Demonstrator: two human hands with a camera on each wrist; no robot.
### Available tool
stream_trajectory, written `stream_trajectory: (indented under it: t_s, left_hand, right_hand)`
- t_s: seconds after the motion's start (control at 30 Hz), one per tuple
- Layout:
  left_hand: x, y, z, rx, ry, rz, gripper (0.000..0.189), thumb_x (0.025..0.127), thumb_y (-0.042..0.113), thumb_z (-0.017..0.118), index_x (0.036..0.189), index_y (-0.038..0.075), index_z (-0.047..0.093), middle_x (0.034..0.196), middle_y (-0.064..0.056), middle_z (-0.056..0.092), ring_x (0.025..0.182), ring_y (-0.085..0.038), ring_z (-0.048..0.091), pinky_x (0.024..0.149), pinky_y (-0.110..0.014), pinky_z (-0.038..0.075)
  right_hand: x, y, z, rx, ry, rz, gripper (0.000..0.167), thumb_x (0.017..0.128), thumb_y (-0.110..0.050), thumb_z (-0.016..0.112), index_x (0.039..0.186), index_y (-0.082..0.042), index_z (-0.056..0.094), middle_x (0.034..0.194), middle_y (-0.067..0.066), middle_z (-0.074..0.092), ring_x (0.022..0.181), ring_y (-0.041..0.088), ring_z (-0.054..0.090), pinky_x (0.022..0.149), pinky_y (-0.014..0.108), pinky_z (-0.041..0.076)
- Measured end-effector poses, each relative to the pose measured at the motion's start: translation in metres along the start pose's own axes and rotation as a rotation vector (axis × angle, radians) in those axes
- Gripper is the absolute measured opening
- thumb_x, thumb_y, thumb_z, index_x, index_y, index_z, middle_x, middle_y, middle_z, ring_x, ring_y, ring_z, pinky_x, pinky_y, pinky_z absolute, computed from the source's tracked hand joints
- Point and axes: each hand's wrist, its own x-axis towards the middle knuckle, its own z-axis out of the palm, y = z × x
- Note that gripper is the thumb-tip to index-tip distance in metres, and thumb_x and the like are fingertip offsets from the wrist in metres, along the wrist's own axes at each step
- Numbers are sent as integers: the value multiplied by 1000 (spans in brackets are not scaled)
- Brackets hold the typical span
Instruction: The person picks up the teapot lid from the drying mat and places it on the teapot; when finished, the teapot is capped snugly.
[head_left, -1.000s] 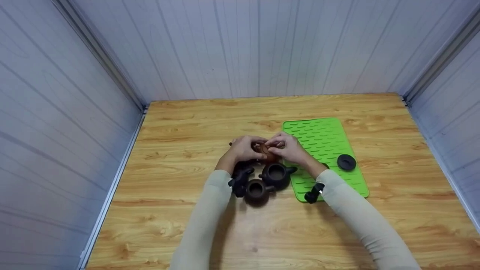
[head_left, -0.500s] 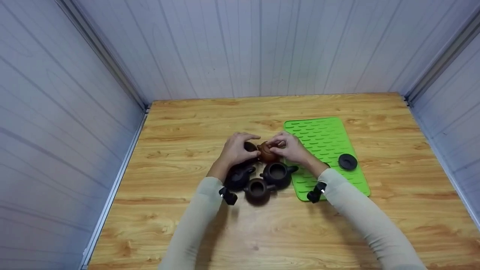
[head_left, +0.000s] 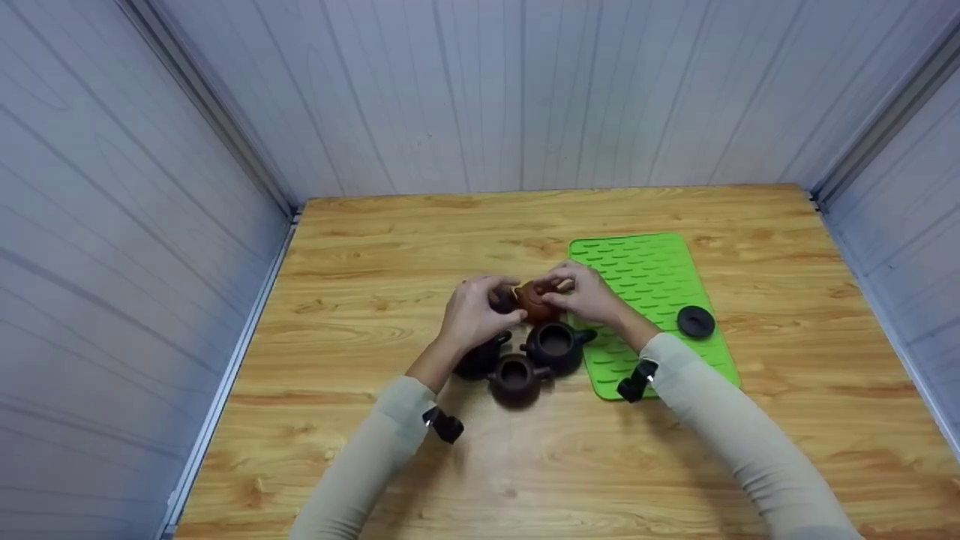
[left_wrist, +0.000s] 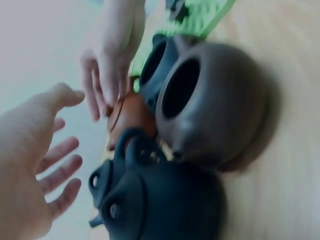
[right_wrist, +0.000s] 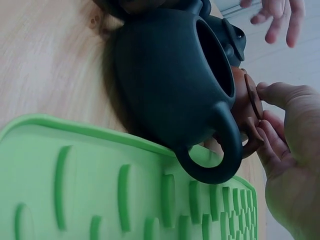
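My right hand (head_left: 589, 296) pinches the lid (right_wrist: 253, 97) of a small reddish-brown teapot (head_left: 534, 309), and the lid sits on the pot. My left hand (head_left: 476, 315) is raised over the dark pots, its fingers spread and holding nothing in the left wrist view. A dark lidded teapot (head_left: 501, 298) shows between its thumb and fingers. Below that hand stands another black lidded teapot (left_wrist: 175, 200), partly covered in the head view. A lidless black teapot (head_left: 570, 365) and a lidless dark brown teapot (head_left: 514, 395) stand nearest the person.
A green ridged mat (head_left: 637, 259) lies to the right, its left edge beside the black lidless teapot. One round black lid (head_left: 696, 322) rests on it. Pale panel walls (head_left: 480, 97) enclose the wooden table (head_left: 360, 262) at the back and sides.
My left hand has drawn back leftward from the reddish-brown teapot, uncovering more of it and the dark pots. My right hand stays at the lid.
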Motion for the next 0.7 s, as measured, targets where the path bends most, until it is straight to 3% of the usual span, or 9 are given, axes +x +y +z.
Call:
stream_trajectory:
  t_s: [0.1, 0.23, 0.47, 0.7]
  left_hand:
    - [-9, 8, 4, -6, -8, -13, 48, 89, 28, 94, 132, 11, 81, 122, -12, 83, 104, -32, 79, 94, -51, 63]
    - [-20, 15, 10, -20, -64, -15, 50, 90, 31, 94, 134, 12, 80, 126, -11, 83, 106, -30, 81, 94, -49, 65]
    - [-28, 17, 21, -47, -162, -49, 56, 91, 33, 95, 141, 15, 78, 134, -10, 83, 115, -30, 81, 99, -53, 64]
    - [-28, 18, 30, -33, -224, -56, 60, 89, 37, 95, 143, 17, 77, 136, -10, 82, 118, -28, 81, 104, -52, 63]
  right_hand:
    - [0, 1, -2, -2, -3, -4, 32, 103, -5, 80, 135, 2, 79, 131, 27, 69, 123, 45, 71, 109, 53, 62]
    - [-1, -1, -7, 12, -18, 1, 32, 104, -6, 80, 135, 0, 79, 133, 25, 70, 124, 42, 71, 107, 47, 64]
    - [-5, 0, -16, 3, -75, -21, 33, 105, -8, 80, 138, -3, 79, 139, 24, 72, 129, 45, 71, 108, 57, 61]
    - [-5, 0, -26, -1, -149, -51, 40, 104, -3, 78, 143, 2, 73, 147, 28, 71, 136, 50, 69, 114, 63, 58]
